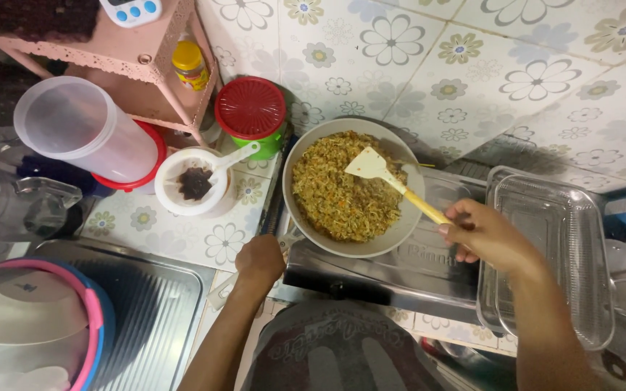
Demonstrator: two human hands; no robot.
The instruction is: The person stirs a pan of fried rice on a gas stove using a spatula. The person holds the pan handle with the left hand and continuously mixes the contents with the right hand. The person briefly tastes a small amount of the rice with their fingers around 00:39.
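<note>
A grey frying pan full of yellow-brown fried noodles sits on a steel tabletop stove. My left hand grips the pan's handle at its near left side. My right hand holds the yellow handle of a pale spatula; its flat blade rests on the noodles at the pan's right part.
A white bowl with a dark sauce and a white spoon stands left of the pan. Behind it are a red-lidded green container, a clear tub and a pink shelf. A clear tray lies right; a steel sink lies left.
</note>
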